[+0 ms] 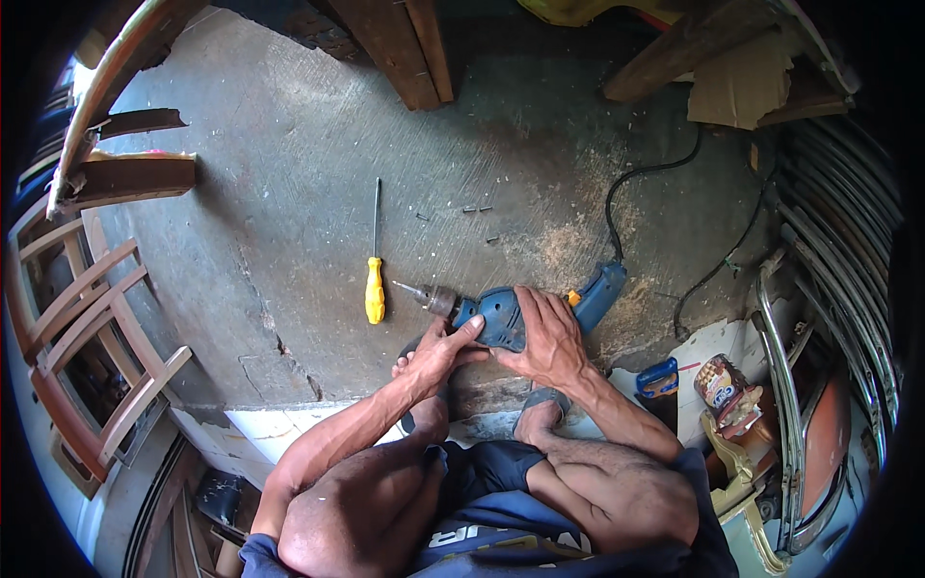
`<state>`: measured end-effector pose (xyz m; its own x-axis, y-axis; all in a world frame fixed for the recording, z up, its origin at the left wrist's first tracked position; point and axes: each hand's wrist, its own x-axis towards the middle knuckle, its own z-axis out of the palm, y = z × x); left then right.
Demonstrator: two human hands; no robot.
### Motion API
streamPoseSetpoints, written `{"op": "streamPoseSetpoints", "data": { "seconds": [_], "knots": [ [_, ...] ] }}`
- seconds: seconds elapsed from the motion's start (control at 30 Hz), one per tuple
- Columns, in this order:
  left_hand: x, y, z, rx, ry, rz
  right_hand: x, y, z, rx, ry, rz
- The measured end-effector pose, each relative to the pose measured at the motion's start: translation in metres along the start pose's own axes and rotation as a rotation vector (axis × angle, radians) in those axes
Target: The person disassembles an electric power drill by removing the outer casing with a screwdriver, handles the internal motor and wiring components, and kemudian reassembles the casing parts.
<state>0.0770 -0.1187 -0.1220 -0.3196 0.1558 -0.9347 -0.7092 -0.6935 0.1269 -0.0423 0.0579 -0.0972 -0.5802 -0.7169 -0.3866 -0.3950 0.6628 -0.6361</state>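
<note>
1. Found one drill (499,316) at lower centre, in front of the feet (540,414), bit pointing left. Cannot tell whether resting on the floor (299,193) or lifted.
2. Left grip (439,353): curled round the drill's front, just behind the chuck, thumb pressed on top; fingers partly hidden beneath.
3. Right grip (551,337): wrapped over the drill's rear body, fingers close together, beside the handle.
4. Counted one screwdriver (375,289), yellow-handled, lying near the bit tip but apart from it, shaft pointing away.
5. Counted four screws (469,210), small, scattered beyond the drill; two nearly end to end.
6. Traced cord (612,202) from the drill's handle, curving up and right past sawdust (578,226).
7. Edges: bounded left by wooden frames (116,332), right by metal tubes (838,241), far side by timber (400,58), near side by white tiles (275,424).
8. Room to move: widest beyond the drill and screwdriver; tighter at lower right, beside one blue-handled tool (657,379) and one tub (715,382).
</note>
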Motion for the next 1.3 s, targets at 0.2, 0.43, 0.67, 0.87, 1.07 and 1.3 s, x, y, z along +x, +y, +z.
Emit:
{"op": "streamPoseSetpoints", "data": {
  "seconds": [0.2,0.43,0.67,0.87,1.07,1.3],
  "knots": [
    [0.002,-0.005,-0.005,0.077,0.022,0.063,-0.006,0.005,0.014,-0.062,0.06,-0.042],
    [0.01,-0.003,-0.013,0.313,0.019,0.137,-0.003,0.006,0.022,-0.228,0.062,-0.084],
    [0.011,-0.009,-0.022,0.22,-0.041,0.17,-0.014,-0.04,-0.012,-0.04,0.518,-0.331],
    [0.011,-0.002,-0.004,0.39,0.056,0.093,0.004,0.011,0.045,-0.329,0.54,-0.324],
    [-0.01,0.003,-0.002,0.657,0.201,0.046,0.0,0.014,0.039,-0.225,0.465,-0.315],
    [-0.047,0.028,0.062,1.502,0.135,0.637,-0.061,0.089,-0.009,0.723,0.69,0.622]
  ]
}}
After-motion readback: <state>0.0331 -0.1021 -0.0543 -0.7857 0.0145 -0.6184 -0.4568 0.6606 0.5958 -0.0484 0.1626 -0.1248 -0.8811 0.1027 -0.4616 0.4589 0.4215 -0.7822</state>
